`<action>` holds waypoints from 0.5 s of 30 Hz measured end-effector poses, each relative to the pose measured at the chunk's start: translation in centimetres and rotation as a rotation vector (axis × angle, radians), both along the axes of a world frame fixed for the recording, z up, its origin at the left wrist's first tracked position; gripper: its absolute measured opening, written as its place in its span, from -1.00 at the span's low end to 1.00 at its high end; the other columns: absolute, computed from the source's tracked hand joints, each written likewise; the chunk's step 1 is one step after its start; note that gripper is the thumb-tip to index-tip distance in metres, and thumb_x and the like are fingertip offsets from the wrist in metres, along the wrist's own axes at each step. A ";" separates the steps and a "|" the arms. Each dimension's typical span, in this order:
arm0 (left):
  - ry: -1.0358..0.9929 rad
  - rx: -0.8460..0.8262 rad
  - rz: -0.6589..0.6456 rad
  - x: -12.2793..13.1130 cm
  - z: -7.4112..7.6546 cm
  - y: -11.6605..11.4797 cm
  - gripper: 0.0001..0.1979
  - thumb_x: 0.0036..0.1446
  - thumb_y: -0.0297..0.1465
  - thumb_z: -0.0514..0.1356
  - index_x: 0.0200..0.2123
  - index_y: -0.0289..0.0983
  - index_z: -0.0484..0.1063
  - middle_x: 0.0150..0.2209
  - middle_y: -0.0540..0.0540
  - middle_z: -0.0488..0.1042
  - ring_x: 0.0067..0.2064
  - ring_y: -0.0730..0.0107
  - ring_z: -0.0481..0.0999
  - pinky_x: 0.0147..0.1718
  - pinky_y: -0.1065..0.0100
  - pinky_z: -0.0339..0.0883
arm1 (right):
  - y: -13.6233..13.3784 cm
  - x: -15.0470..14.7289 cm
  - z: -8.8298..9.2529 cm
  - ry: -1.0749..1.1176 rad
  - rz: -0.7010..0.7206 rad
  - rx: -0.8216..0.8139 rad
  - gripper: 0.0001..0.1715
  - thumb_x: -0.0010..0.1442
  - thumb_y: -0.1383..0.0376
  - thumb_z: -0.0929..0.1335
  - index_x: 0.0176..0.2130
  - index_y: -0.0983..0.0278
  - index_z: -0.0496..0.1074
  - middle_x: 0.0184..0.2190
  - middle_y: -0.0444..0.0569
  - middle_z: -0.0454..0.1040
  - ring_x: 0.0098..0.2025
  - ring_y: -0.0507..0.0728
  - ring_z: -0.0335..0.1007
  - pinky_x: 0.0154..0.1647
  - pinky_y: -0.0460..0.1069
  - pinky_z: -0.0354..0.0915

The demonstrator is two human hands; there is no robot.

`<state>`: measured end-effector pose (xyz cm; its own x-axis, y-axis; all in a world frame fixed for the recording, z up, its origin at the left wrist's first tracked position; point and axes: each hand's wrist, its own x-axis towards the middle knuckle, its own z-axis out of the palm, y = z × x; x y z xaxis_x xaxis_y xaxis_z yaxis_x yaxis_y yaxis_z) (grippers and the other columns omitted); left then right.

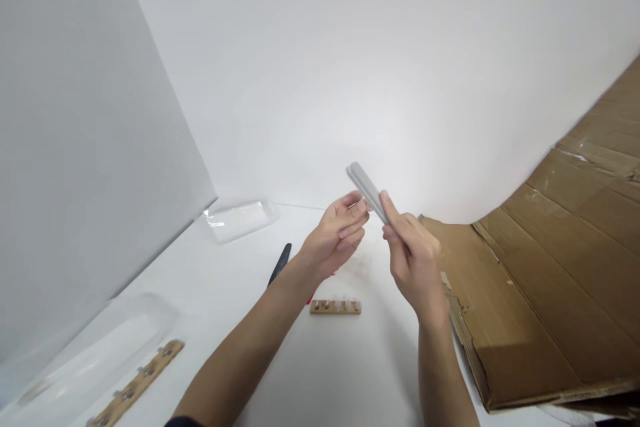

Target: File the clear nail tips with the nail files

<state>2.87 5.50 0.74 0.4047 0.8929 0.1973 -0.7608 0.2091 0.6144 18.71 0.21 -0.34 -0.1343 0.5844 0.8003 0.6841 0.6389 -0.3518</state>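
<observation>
My right hand (413,250) is closed around the lower end of a grey nail file (367,185), which points up and to the left. My left hand (340,230) pinches a small, pale, see-through piece (369,206) that looks like a false nail; the fingers partly hide it. The file's edge lies close beside those fingertips, and whether they touch I cannot tell. Below the hands, a short wooden bar (336,307) on the white table carries a row of several small clear tips on pegs.
Another wooden holder (137,387) with metal clips sits at lower left, near a clear plastic tray (120,327). A second clear tray (240,220) lies farther back. Behind my left forearm is a dark-handled tool (281,261). Brown cardboard (530,280) covers the right side.
</observation>
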 end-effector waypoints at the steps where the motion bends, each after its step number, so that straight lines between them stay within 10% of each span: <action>1: -0.005 -0.006 0.008 0.0 -0.1 0.1 -0.62 0.04 -0.55 0.51 -0.37 -0.30 0.31 -0.44 0.10 0.40 -0.66 0.79 -0.02 -0.79 0.69 -0.01 | 0.0 0.0 0.0 -0.017 -0.050 -0.003 -0.44 0.55 0.32 0.21 0.43 0.10 0.35 -0.39 -0.12 0.34 -0.36 0.08 0.27 -0.32 -0.04 0.31; 15: 0.083 0.091 0.063 0.0 -0.3 0.0 -0.45 -0.03 -0.38 0.59 -0.39 -0.23 0.19 -0.53 0.20 0.30 -0.65 0.78 -0.11 -0.77 0.65 -0.09 | -0.5 0.0 0.6 0.026 0.014 -0.064 -0.45 0.53 0.32 0.22 0.41 0.11 0.38 -0.43 -0.15 0.36 -0.39 0.07 0.28 -0.32 -0.04 0.32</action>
<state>2.85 5.49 0.44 0.3662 0.8972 0.2469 -0.7168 0.1028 0.6897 18.66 -0.28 0.23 -0.1227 0.6326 0.7647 0.6651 0.6243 -0.4098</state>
